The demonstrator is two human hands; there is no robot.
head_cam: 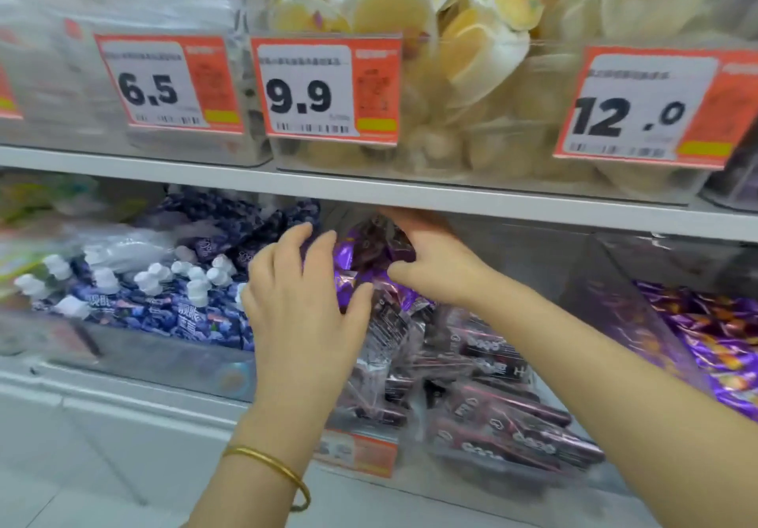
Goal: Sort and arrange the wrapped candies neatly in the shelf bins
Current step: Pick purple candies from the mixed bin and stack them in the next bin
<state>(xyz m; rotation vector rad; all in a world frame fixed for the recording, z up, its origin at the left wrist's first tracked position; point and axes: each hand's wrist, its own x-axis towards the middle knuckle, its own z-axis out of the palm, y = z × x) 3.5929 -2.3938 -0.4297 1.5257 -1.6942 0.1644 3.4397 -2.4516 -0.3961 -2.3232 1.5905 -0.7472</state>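
Gathering candies (pixel 381 246) in the bin (pixel 603 281), my right hand (pixel 434 265) clutches a bunch. My left hand (pixel 303 302), fingers spread, steadies the pile (pixel 484 367).

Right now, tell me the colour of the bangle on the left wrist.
Gold; the bangle shows best in the head view.

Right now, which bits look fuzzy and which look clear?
Head view: the 9.9 price tag number is sharp, its small print smeared; the left hand, right hand and wrapped candies between them look clear; the far-left bin is blurry.
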